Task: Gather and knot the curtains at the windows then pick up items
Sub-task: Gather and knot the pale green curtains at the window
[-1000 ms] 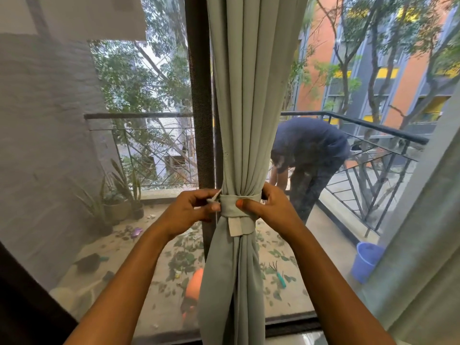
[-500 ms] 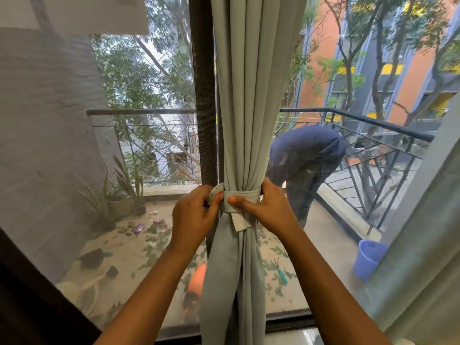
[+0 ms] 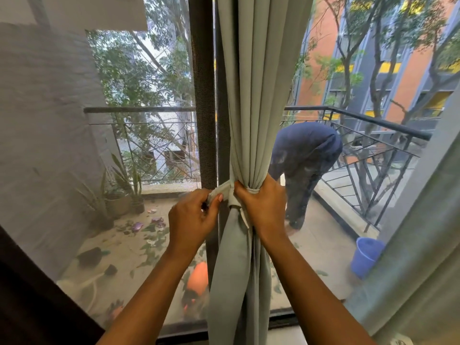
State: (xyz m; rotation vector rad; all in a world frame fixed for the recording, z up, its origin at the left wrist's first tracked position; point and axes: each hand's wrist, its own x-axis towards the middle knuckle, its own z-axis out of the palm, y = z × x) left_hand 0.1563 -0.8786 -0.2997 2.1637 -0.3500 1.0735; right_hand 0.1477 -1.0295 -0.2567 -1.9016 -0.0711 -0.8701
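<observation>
tie band drawn sideways, knot not yet set

half a second back both hands pinched the tie band [image 3: 221, 191] at its front. now the fingers of my left hand [image 3: 193, 220] pinch its end, pulled out leftward, while my right hand [image 3: 261, 207] wraps the gathered curtain [image 3: 256, 95]. cinching, i judge.

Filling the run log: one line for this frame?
step: tie curtain | left hand: pinches tie band end | right hand: grips gathered curtain at band

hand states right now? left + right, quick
Left hand: pinches the end of the tieback band.
Right hand: grips the gathered curtain at the band.
</observation>
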